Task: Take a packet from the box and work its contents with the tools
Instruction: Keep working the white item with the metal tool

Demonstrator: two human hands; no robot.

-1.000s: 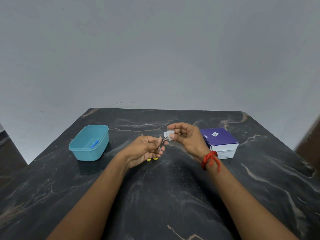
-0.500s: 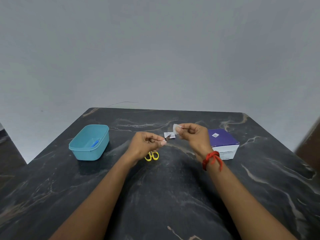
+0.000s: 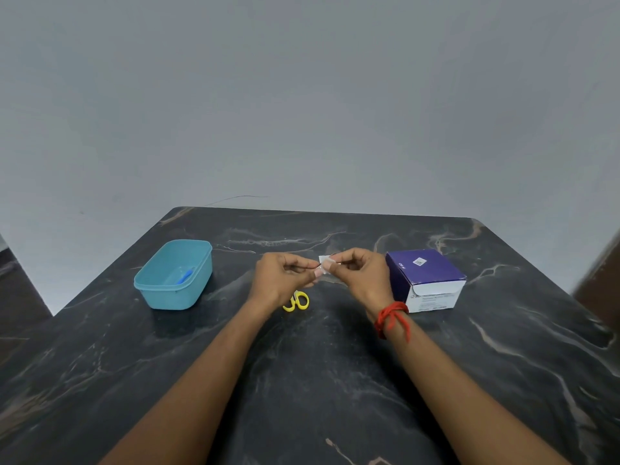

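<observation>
My right hand (image 3: pixel 360 275) pinches a small white pad (image 3: pixel 325 261) above the middle of the dark marble table (image 3: pixel 302 380). My left hand (image 3: pixel 281 278) is closed on a small thin metal tool, its fingertips meeting the pad's left edge; the tool is mostly hidden. A pale packet wrapper (image 3: pixel 332 279) lies on the table under the hands. Yellow-handled scissors (image 3: pixel 297 302) lie just below my left hand, their blades hidden. The purple and white box (image 3: pixel 424 276) stands right of my right hand.
A teal plastic container (image 3: pixel 174 275) stands at the left with a small blue item (image 3: pixel 184 276) inside. The table's far edge meets a grey wall. A red thread is tied around my right wrist (image 3: pixel 391 317).
The hands parted half a second ago, leaving the wrapper on the table, and have come back together. The right hand's pad now touches the left fingertips.
</observation>
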